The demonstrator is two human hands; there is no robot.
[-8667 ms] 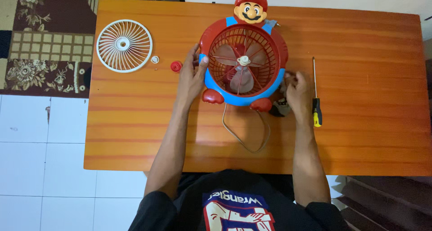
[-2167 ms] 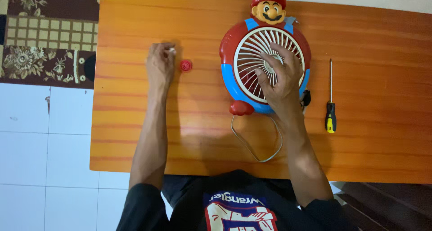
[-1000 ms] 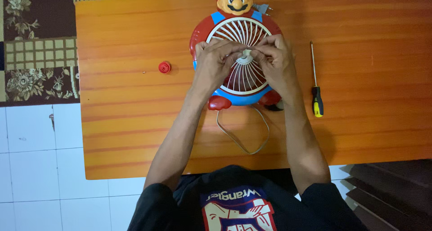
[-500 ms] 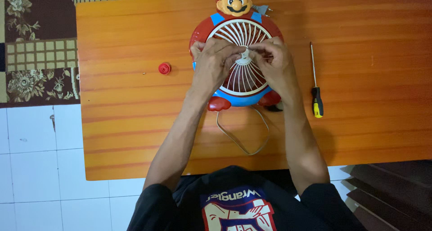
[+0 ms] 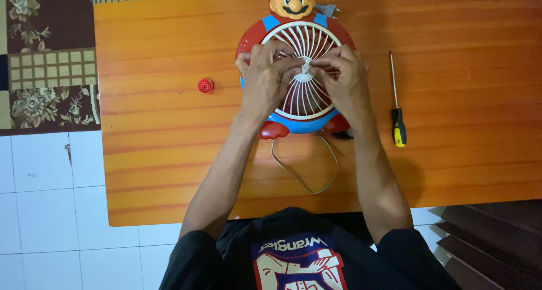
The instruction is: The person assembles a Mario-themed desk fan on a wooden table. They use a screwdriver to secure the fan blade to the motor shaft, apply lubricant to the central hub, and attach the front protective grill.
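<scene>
Fingertips of both our hands meet at the small white hub piece [image 5: 305, 68] in the middle of the white grille [image 5: 305, 101]: our left hand [image 5: 265, 84] and right hand [image 5: 345, 81] each pinch it from their own side, thumbs and forefingers pressed together on it. The grille already sits on the front of the red-and-blue character fan [image 5: 297, 53], which lies flat near the far edge of the orange table [image 5: 158, 154]. We judge the hub fastening not yet finished; the red cap [image 5: 206, 85] lies apart to the left, the screwdriver [image 5: 396, 106] untouched to the right. Both forearms reach forward, wrists bent inward over the fan, its cord [image 5: 305, 171] looping toward us.
</scene>
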